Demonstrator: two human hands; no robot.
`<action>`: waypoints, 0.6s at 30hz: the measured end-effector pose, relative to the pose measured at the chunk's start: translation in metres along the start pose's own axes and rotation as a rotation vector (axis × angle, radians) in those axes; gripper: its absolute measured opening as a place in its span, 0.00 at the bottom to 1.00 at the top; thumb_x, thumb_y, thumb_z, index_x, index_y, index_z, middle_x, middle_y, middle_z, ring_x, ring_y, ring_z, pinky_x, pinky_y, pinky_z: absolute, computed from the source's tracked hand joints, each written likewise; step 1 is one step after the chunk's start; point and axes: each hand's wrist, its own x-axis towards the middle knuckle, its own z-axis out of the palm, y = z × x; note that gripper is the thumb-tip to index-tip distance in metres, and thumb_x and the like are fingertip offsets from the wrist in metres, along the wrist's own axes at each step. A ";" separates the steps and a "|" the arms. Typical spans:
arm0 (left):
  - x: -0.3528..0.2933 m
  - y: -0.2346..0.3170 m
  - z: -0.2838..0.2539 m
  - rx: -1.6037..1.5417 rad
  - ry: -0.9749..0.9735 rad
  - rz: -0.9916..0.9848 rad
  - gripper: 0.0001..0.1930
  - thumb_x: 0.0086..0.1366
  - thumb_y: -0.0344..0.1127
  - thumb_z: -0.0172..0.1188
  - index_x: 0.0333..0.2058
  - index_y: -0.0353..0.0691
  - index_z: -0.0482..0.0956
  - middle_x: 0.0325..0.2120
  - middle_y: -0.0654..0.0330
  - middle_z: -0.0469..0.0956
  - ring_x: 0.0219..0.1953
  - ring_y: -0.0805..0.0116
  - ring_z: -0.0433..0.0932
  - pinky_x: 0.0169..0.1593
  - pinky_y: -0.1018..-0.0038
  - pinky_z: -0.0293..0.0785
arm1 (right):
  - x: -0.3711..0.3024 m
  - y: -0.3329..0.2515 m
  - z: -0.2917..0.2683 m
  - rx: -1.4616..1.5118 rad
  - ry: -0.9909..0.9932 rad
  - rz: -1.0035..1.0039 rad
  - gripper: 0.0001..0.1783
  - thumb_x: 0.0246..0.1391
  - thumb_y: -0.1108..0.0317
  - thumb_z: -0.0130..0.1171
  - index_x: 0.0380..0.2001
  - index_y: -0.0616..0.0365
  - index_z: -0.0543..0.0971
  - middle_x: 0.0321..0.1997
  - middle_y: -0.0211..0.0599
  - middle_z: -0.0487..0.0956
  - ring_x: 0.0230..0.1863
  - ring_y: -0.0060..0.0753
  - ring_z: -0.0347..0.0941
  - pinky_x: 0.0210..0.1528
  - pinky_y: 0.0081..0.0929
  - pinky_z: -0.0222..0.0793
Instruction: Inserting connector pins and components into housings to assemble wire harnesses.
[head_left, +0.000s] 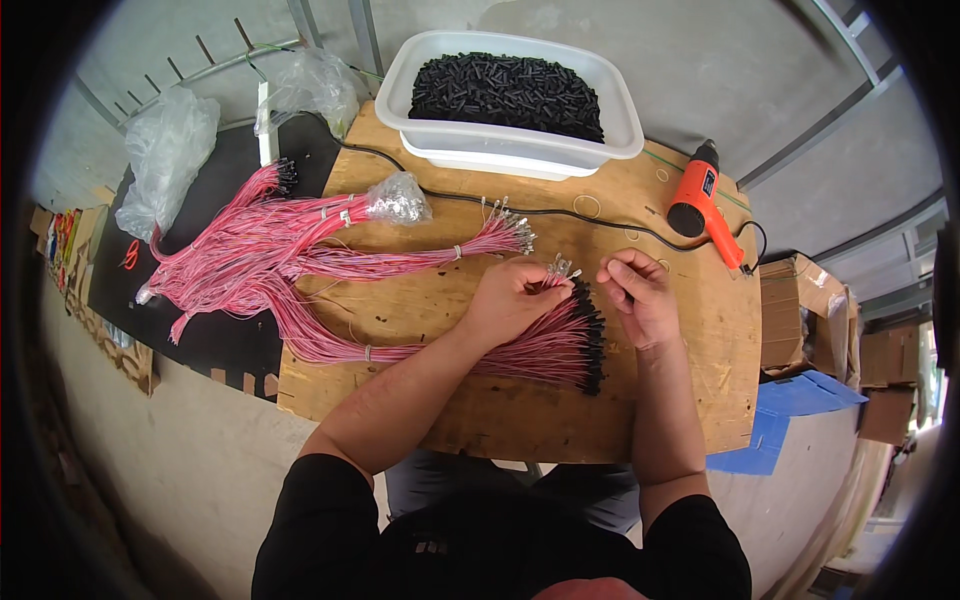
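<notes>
Pink wires lie mid-table; my left hand pinches some near their right ends, and my right hand curls just beside, whether gripping anything I cannot tell.

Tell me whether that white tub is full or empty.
Partly full: the white tub holds many short black pieces, lying below its rim. How deep, I cannot tell.

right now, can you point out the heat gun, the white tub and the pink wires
Heat gun [696, 189], head view: orange body.
White tub [500, 145], head view: front wall.
Pink wires [228, 252], head view: strands of the left pile.
</notes>
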 end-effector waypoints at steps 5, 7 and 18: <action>-0.002 0.007 0.000 -0.029 -0.028 -0.051 0.10 0.60 0.34 0.71 0.39 0.37 0.86 0.31 0.54 0.85 0.31 0.70 0.83 0.37 0.74 0.77 | -0.004 0.007 0.009 -0.199 -0.039 -0.037 0.08 0.59 0.77 0.64 0.42 0.64 0.82 0.34 0.32 0.83 0.30 0.15 0.73 0.32 0.13 0.66; -0.002 0.008 0.000 -0.047 -0.031 -0.046 0.11 0.59 0.34 0.71 0.39 0.36 0.86 0.31 0.54 0.86 0.31 0.70 0.84 0.38 0.74 0.78 | -0.004 0.010 0.014 -0.190 -0.047 -0.060 0.08 0.59 0.78 0.63 0.42 0.65 0.82 0.36 0.32 0.83 0.32 0.15 0.74 0.35 0.14 0.68; -0.001 0.000 -0.002 -0.239 -0.115 -0.206 0.11 0.58 0.32 0.73 0.37 0.34 0.85 0.27 0.61 0.84 0.28 0.79 0.79 0.34 0.77 0.76 | -0.006 0.009 0.016 -0.241 -0.072 -0.062 0.07 0.59 0.79 0.63 0.41 0.66 0.83 0.37 0.32 0.84 0.38 0.18 0.77 0.43 0.17 0.74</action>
